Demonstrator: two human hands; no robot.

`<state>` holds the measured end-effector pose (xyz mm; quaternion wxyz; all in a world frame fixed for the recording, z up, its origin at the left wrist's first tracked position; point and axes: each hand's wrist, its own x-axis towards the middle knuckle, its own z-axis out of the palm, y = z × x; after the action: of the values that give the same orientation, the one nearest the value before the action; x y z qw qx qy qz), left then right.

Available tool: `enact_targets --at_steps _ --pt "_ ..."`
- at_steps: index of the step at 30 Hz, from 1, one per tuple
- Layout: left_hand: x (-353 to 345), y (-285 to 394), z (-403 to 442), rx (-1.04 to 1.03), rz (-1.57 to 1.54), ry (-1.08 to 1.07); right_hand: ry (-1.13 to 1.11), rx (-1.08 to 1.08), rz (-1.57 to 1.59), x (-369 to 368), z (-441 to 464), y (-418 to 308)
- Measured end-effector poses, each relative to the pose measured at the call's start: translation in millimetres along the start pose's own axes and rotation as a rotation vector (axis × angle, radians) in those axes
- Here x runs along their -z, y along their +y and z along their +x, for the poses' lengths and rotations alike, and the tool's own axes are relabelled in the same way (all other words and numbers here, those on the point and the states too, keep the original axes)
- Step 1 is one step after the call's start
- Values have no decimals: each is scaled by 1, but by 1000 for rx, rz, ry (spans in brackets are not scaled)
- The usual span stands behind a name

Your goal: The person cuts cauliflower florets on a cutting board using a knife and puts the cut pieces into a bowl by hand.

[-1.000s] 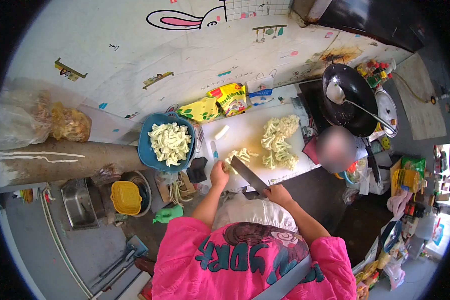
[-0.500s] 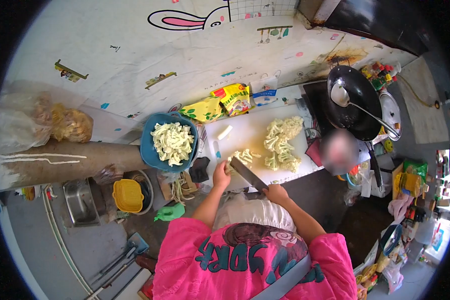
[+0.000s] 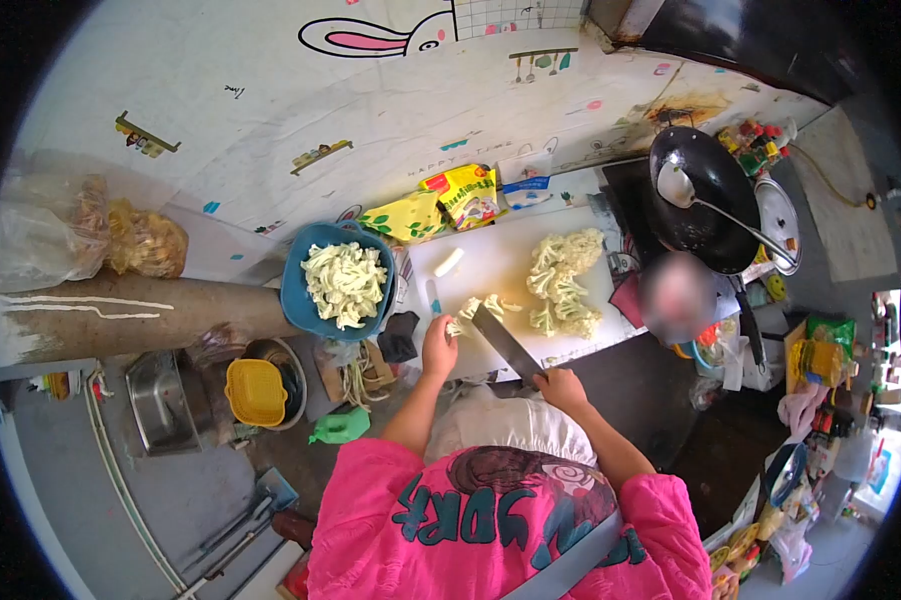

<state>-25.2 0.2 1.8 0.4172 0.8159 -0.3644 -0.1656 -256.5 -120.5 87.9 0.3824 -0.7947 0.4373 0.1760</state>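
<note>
My right hand (image 3: 562,390) is closed round the handle of a cleaver (image 3: 508,343), its blade slanting up and left over the front of the white cutting board (image 3: 480,255). Just left of the blade, my left hand (image 3: 438,346) is closed on a small cauliflower floret (image 3: 456,327) at the board's edge. Cut cauliflower pieces (image 3: 492,303) lie beyond the blade tip. Larger cauliflower chunks (image 3: 567,282) rest on the right of the board. A pale stem piece (image 3: 449,262) lies at its upper left. Beside the board, a blue basin (image 3: 292,290) holds cut florets.
To the right, a black wok (image 3: 715,165) with a metal ladle (image 3: 735,215) sits on the stove. Seasoning packets (image 3: 465,197) stand against the wall. A yellow basket (image 3: 254,392) and a steel sink (image 3: 167,405) are lower left.
The cleaver and my right hand have shifted slightly right, and the blade tip is farther from my left hand. My left hand has moved a little left, showing the floret at its fingertips.
</note>
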Motion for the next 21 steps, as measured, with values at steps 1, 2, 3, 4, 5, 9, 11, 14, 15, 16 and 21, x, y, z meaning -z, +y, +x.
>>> enact_targets --at_steps 1,2,3,4,5,9,11,14,15,16,21 --pt "-2 -1 0 7 -5 -3 7 1 23 2 -3 -1" --pt "-3 -3 -1 -15 13 -12 13 3 46 4 -5 -1" --pt "-4 -5 -1 -36 31 -21 28 13 52 3 -6 1" --pt "-4 -6 -1 -57 50 -30 42 23 58 0 -5 4" --pt "-5 -8 -2 -63 48 -9 57 33 65 -1 -6 6" --pt "-2 -2 -1 -119 62 46 64 103 64 -2 -9 10" --pt "0 2 -1 -147 81 39 91 152 53 -7 -8 14" --pt "0 -4 -1 -169 103 -11 77 204 14 -9 -6 16" --pt "0 -5 0 -178 106 -32 75 212 3 -9 -6 16" --pt "1 -6 0 -187 109 -54 72 220 -7 -9 -5 16" --pt "3 2 -2 -182 114 -64 23 199 -23 -16 0 23"
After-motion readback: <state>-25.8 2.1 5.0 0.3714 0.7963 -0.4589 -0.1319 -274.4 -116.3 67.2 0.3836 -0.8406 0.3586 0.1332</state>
